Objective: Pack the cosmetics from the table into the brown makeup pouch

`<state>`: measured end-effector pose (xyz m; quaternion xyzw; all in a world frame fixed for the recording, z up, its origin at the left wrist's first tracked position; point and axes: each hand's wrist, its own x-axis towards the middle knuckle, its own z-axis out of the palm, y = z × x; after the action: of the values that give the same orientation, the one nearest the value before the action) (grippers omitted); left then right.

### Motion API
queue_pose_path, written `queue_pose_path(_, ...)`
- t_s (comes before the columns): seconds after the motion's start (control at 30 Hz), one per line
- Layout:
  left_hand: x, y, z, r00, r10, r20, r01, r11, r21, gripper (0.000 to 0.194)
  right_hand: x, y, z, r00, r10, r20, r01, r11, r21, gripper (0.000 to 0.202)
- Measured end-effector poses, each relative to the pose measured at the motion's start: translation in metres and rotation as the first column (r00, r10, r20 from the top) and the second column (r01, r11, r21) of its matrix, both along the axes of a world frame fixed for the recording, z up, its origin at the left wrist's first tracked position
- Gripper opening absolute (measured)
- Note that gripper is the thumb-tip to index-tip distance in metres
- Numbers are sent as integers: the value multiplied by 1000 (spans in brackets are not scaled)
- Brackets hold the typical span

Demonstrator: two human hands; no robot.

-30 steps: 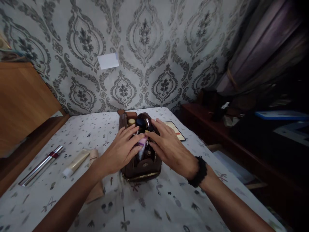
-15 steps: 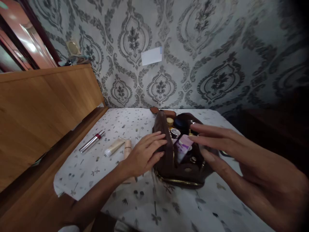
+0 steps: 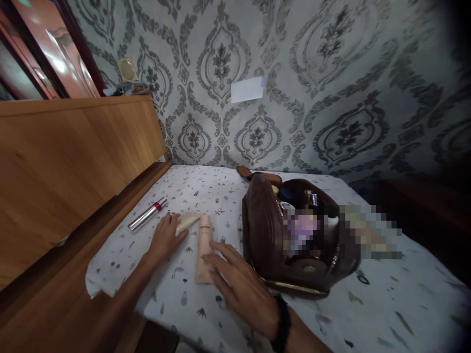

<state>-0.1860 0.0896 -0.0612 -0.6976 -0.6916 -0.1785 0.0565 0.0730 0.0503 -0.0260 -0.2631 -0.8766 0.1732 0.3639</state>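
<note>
My left hand [image 3: 165,240] is closed around the capped end of a cream-coloured squeeze tube [image 3: 189,220] lying on the cloth; the fingers hide its cap. Just beside it lies a peach squeeze tube [image 3: 204,240], cap toward the wall. My right hand [image 3: 239,282], a black band at its wrist, has its fingers spread, with the tips at that tube's right side. A brown leather cosmetic bag [image 3: 263,220] stands unzipped to the right, holding several cosmetics, partly blurred. A silver lip-gloss tube [image 3: 145,218] with a red band lies farther left.
White patterned cloth [image 3: 206,186] covers the surface under everything. A wooden board [image 3: 81,147] rises along the left side. Patterned wallpaper closes off the back, with a white paper [image 3: 247,90] on it. A brown strap [image 3: 270,177] lies behind the bag.
My left hand has left the bag's side and moved left to the cream tube. My right hand has come from the bag's right side across to the peach tube. The view has shifted slightly.
</note>
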Motion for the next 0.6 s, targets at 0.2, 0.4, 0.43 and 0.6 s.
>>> queue_pose_path(0.2, -7, -5, -9, 973, -15, 232, 9, 1000, 26, 36, -34, 25, -38, 993, -93, -72, 85, 991, -105, 29)
queue_pose_path(0.4, -7, -3, 6, 842, 30, 538, -18, 999, -28, 39, -48, 39, -52, 957, -147, -248, 94, 972, -214, 24)
queue_pose_path(0.43, -7, -3, 8, 788, 0, 616, 16, 1000, -20, 40, -48, 41, -54, 949, -151, -277, 84, 967, -241, 23)
queue_pose_path(0.6, -4, -4, 7, 383, -93, 919, 276, 961, -18, 46, -41, 45, -56, 911, -213, -352, 54, 910, -412, 25)
